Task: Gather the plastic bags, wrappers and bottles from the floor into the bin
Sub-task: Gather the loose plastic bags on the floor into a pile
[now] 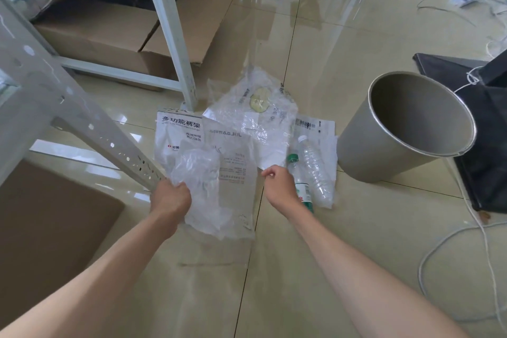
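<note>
Clear plastic bags lie in a heap on the tiled floor: a crumpled bag, a flat printed wrapper, a bag with Chinese print and a bubble-wrap bag. My left hand is shut on the crumpled bag's left edge. My right hand pinches the edge of a clear bag. Right of it lie a green-capped bottle and a clear white-capped bottle. The grey bin stands empty further right.
A white metal shelf frame and its slanted post stand at left, with cardboard boxes under it and another box near left. A black bag sits behind the bin. White cables trail across the floor at right.
</note>
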Available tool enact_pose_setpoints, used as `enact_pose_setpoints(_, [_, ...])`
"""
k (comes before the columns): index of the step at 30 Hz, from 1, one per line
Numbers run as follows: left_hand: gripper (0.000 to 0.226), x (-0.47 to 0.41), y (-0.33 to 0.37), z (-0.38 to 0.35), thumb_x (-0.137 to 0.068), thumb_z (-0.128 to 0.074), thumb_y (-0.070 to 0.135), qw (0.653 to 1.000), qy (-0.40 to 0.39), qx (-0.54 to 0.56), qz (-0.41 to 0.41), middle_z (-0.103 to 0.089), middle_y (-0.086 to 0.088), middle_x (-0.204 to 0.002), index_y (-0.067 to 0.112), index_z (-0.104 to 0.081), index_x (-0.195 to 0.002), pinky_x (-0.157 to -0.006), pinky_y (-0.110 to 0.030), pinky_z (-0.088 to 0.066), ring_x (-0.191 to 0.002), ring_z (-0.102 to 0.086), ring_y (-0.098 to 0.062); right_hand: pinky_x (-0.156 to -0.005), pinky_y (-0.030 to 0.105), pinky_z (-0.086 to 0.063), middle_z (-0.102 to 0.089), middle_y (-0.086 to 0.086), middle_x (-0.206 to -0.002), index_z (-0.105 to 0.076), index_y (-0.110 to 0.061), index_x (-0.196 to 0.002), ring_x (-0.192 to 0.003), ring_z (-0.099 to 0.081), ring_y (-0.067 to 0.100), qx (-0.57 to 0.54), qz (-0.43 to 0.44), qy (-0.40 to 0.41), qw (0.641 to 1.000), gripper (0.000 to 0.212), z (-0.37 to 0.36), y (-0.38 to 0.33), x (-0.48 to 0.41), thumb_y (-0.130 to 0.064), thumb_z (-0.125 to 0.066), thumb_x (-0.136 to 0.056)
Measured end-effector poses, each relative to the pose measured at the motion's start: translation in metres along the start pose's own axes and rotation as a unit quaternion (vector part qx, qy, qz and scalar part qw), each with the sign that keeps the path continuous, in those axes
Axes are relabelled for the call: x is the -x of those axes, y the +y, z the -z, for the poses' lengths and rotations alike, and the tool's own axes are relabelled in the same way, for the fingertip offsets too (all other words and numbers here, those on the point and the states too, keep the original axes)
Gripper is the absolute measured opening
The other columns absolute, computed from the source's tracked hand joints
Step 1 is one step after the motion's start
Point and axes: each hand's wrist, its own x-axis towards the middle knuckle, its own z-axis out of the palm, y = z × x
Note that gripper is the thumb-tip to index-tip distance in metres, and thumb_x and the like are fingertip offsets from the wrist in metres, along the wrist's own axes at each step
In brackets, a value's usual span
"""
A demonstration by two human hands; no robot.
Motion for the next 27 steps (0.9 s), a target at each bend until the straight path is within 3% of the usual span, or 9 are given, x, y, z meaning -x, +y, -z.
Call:
enact_pose_setpoints(1, [0.025,-0.004,-0.005,0.002,-0.094,-0.044,0.017,1.0,0.004,-0.013,-0.003,-0.056,-0.016,-0.099,0.006,-0.059,-0.111,-0.058,-0.029,-0.041,-0.076,-0.052,-0.032,-0.081,0.027,-0.048,-0.058,0.011,-0.123,-0.068,-0.011,-0.094,-0.104,-0.058,0.023,0.078,0.018,-0.001,0.997,0.028,0.002,0.009,-0.013,-0.004,-0.041,-0.087])
enact_pose_setpoints(3, [0.03,-0.015,-0.017,0.005,-0.093,-0.046,0.017,0.999,0.009,-0.043,-0.006,-0.061,-0.021,-0.104,0.002,-0.06,-0.114,-0.064,-0.034,-0.046,-0.082,-0.056,-0.035,-0.113,0.036,-0.027,-0.03,0.01,-0.156,-0.069,-0.008,-0.111,-0.143,-0.025,0.027,0.27,0.051,-0.055,0.96,0.035,0.001,0.023,-0.035,-0.008,-0.042,-0.09])
enact_pose_setpoints(5, [0.031,-0.02,-0.024,0.012,-0.092,-0.046,0.017,0.998,0.01,-0.056,-0.008,-0.064,-0.022,-0.103,0.0,-0.061,-0.112,-0.066,-0.037,-0.053,-0.087,-0.06,-0.038,-0.122,0.04,-0.003,-0.001,0.007,-0.164,-0.063,-0.014,-0.126,-0.15,0.005,0.027,0.392,0.058,-0.101,0.912,0.042,-0.001,0.031,-0.047,-0.012,-0.042,-0.09])
enact_pose_setpoints(8, [0.022,-0.023,-0.032,0.022,-0.092,-0.046,0.014,0.997,-0.017,-0.067,-0.041,-0.064,-0.009,-0.077,0.004,-0.066,-0.091,-0.052,-0.028,-0.044,-0.074,-0.062,-0.033,-0.12,0.045,0.009,0.013,0.007,-0.163,-0.055,-0.016,-0.133,-0.148,0.019,0.028,0.472,0.047,-0.138,0.869,0.048,-0.007,0.04,-0.054,-0.008,-0.041,-0.088])
enact_pose_setpoints(11, [0.022,-0.026,-0.036,0.032,-0.092,-0.046,0.016,0.996,-0.045,-0.064,-0.044,-0.067,-0.005,-0.079,0.015,-0.062,-0.076,-0.058,-0.031,-0.049,-0.077,-0.065,-0.03,-0.121,0.047,0.005,-0.001,0.007,-0.164,-0.042,-0.01,-0.141,-0.15,0.009,0.026,0.493,0.035,-0.143,0.857,0.055,-0.012,0.046,-0.057,-0.008,-0.04,-0.087])
enact_pose_setpoints(15, [0.021,-0.03,-0.042,0.041,-0.09,-0.047,0.019,0.997,-0.042,-0.065,0.007,-0.068,-0.019,-0.101,0.01,-0.063,-0.101,-0.085,-0.048,-0.055,-0.091,-0.066,-0.039,-0.116,0.042,-0.018,-0.047,0.008,-0.134,-0.061,-0.008,-0.117,-0.132,-0.035,0.027,0.463,0.086,-0.054,0.88,0.037,-0.005,0.044,-0.054,-0.009,-0.044,-0.084])
enact_pose_setpoints(18, [0.024,-0.032,-0.043,0.048,-0.087,-0.047,0.016,0.997,-0.049,-0.05,0.038,-0.066,-0.023,-0.106,0.005,-0.061,-0.102,-0.086,-0.055,-0.055,-0.093,-0.065,-0.042,-0.098,0.035,-0.032,-0.061,0.011,-0.106,-0.065,-0.004,-0.091,-0.106,-0.053,0.03,0.397,0.134,0.022,0.908,0.021,0.004,0.037,-0.044,-0.004,-0.046,-0.083])
enact_pose_setpoints(22, [0.017,-0.035,-0.031,0.063,-0.09,-0.055,0.008,0.996,-0.067,-0.028,0.056,-0.065,-0.031,-0.109,-0.004,-0.061,-0.1,-0.084,-0.049,-0.054,-0.092,-0.064,-0.041,-0.063,0.032,-0.038,-0.054,0.014,-0.071,-0.054,-0.007,-0.06,-0.073,-0.052,0.031,0.275,0.116,0.093,0.95,0.026,0.018,0.024,-0.031,0.004,-0.044,-0.081])
enact_pose_setpoints(27, [0.016,-0.042,-0.01,0.095,-0.089,-0.059,-0.004,0.992,-0.077,-0.082,0.059,-0.059,-0.035,-0.117,-0.015,-0.063,-0.1,-0.075,-0.037,-0.04,-0.092,-0.051,-0.034,-0.066,0.029,-0.049,-0.07,0.011,-0.087,-0.072,-0.007,-0.091,-0.081,-0.065,0.028,0.087,0.062,0.174,0.979,0.021,0.03,0.001,-0.022,0.002,-0.055,-0.085])
